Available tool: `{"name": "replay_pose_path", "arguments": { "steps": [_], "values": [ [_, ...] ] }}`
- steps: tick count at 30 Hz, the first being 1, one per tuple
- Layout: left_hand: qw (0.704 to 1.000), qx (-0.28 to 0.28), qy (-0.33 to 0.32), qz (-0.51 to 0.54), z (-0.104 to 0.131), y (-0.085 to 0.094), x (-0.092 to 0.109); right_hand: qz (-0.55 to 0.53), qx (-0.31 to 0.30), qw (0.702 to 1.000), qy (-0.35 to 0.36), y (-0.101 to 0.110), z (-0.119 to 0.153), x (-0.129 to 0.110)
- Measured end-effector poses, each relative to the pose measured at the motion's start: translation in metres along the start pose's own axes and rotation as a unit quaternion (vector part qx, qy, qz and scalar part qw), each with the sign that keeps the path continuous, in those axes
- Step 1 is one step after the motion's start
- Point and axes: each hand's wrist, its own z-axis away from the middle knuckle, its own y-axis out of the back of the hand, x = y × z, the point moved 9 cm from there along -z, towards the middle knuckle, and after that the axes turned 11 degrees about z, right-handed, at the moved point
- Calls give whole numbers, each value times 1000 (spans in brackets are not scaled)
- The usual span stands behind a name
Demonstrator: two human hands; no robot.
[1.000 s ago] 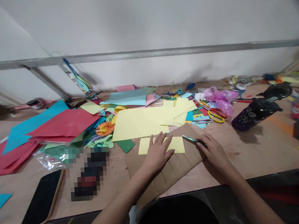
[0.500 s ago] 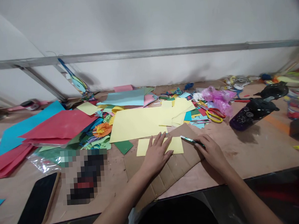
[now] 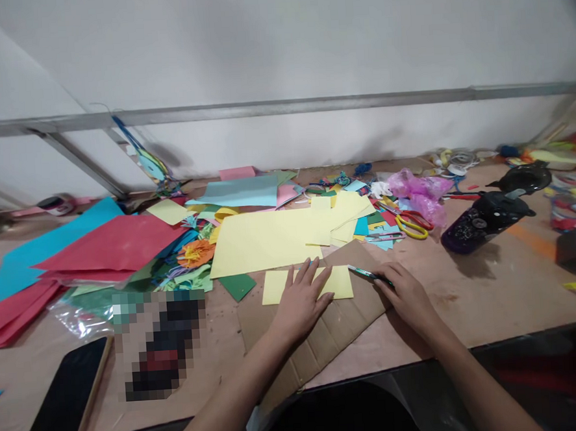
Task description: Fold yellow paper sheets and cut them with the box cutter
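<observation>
A small rectangle of pale yellow paper lies on a piece of brown cardboard. My left hand rests flat on the paper, fingers spread, covering its middle. In my right hand is a slim craft knife, its light tip at the paper's upper right corner. Whether the tip touches the paper I cannot tell. Just beyond is a larger yellow sheet, with a green paper piece by its lower left corner.
Scissors and a dark bottle stand to the right. Red sheets, a phone and a blurred-out dark object lie left. Coloured scraps and a pink plastic bag line the back, before the wall.
The view has tipped up slightly, so the table sits a little lower in it. Both hands, the paper and the knife keep nearly the same places.
</observation>
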Motion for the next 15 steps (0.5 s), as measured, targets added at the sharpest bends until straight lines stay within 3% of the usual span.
{"name": "replay_pose_path", "arguments": {
  "steps": [15],
  "values": [
    [999,-41,-15,8,-1,-7,2,-14,-20,998,57,5,11,-7]
  ]
}}
